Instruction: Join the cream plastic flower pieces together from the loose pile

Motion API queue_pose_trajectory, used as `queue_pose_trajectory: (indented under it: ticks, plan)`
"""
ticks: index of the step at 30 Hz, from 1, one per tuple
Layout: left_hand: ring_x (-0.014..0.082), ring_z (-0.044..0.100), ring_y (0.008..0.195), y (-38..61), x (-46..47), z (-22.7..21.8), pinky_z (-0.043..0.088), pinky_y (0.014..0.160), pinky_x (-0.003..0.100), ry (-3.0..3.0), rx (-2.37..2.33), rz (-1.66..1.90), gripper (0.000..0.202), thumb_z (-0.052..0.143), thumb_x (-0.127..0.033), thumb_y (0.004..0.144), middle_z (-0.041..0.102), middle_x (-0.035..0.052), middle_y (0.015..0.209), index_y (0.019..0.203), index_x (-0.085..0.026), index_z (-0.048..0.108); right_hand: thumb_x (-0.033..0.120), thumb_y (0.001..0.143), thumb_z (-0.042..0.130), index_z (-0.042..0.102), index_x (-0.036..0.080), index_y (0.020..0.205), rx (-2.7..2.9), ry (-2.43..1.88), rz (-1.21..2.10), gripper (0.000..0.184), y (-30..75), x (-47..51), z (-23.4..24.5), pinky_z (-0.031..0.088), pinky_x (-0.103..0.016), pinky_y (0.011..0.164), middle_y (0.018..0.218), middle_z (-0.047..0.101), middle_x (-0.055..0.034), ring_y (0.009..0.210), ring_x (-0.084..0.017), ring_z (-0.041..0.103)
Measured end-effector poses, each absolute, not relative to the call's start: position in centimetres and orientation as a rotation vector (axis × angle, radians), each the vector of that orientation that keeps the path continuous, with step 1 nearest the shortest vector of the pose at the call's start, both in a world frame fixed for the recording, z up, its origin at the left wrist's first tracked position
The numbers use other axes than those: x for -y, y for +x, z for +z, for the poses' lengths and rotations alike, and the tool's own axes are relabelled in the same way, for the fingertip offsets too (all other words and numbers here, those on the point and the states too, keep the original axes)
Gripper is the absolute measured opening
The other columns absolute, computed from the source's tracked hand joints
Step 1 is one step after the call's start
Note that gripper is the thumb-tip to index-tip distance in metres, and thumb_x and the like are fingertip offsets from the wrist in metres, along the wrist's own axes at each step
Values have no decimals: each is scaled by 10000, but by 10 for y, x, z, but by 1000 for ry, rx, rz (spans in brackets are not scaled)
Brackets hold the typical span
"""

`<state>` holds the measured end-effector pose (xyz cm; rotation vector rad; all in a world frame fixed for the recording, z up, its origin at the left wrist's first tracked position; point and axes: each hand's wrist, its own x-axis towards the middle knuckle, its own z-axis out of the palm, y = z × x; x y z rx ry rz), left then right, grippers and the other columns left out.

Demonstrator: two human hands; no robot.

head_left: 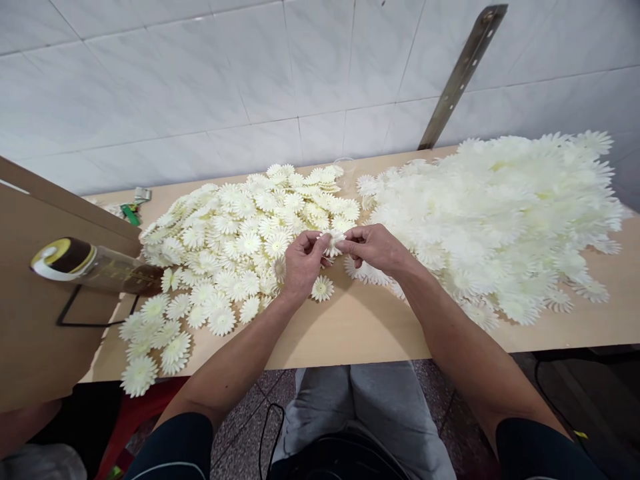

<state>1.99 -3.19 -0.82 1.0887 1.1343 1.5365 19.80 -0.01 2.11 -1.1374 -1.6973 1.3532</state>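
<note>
Between my two hands is a small white artificial flower [331, 244] with thin pointed petals. My left hand [305, 263] pinches its left side, thumb on top. My right hand [373, 248] grips the right side between thumb and fingers. Left of my hands spreads a heap of cream-coloured artificial flowers [235, 227] with yellowish centres. To the right lies a larger pile of whiter, thinner petal pieces [500, 213]. One loose flower [323, 288] rests on the table just below my left hand.
The wooden table [350, 333] runs along a tiled wall [250, 80]. A bottle [100, 267] with a yellow-and-brown lid stands at the left by a cardboard panel [50, 253]. Small green and grey items [131, 213] lie behind it. A metal bracket [463, 77] leans upward on the wall.
</note>
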Motion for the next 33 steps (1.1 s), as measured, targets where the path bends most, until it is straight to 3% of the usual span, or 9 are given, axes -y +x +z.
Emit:
queue_pose_trajectory:
  ticks: [5, 10, 14, 19, 29, 33]
  plan:
    - [83, 582, 579, 16, 28, -8, 578, 521, 214, 1079, -1146, 1560, 495, 919, -642, 780, 636, -31, 738, 857, -196, 719, 760, 725, 907, 659, 200, 651, 1700, -1255, 1272, 617, 202, 1, 29, 365, -259, 465, 508, 568, 29, 458, -104, 533]
    - [87, 579, 608, 9, 23, -5, 596, 534, 223, 999, -1147, 1611, 549, 933, -680, 747, 612, -38, 753, 863, -198, 698, 753, 749, 904, 650, 215, 654, 1642, -1183, 1270, 603, 217, -4, 34, 397, -262, 465, 552, 507, 41, 504, -94, 465]
    - [83, 581, 565, 9, 24, -3, 527, 460, 201, 985, -1141, 1584, 583, 945, -698, 718, 609, -40, 728, 862, -192, 694, 700, 791, 904, 628, 217, 639, 1590, -1127, 1244, 578, 229, -7, 38, 390, -256, 464, 610, 434, 43, 548, -90, 408]
    - [95, 621, 529, 12, 28, 0, 453, 405, 183, 977, -1144, 1565, 602, 948, -709, 707, 612, -45, 687, 860, -195, 675, 633, 772, 939, 599, 218, 644, 1540, -1091, 1272, 551, 233, -9, 41, 416, -261, 485, 642, 436, 42, 567, -91, 428]
    - [94, 599, 466, 16, 31, 0, 439, 389, 184, 1020, -1144, 1512, 571, 939, -680, 722, 606, -58, 607, 864, -193, 677, 731, 682, 962, 580, 218, 625, 1483, -1004, 1332, 642, 226, -12, 34, 416, -255, 489, 602, 454, 54, 553, -85, 431]
    - [91, 596, 468, 16, 31, 1, 441, 390, 180, 1019, -1138, 1509, 557, 945, -665, 725, 601, -59, 604, 846, -193, 675, 683, 738, 942, 622, 215, 645, 1455, -1096, 1212, 574, 225, -14, 30, 409, -264, 495, 580, 470, 54, 533, -87, 432]
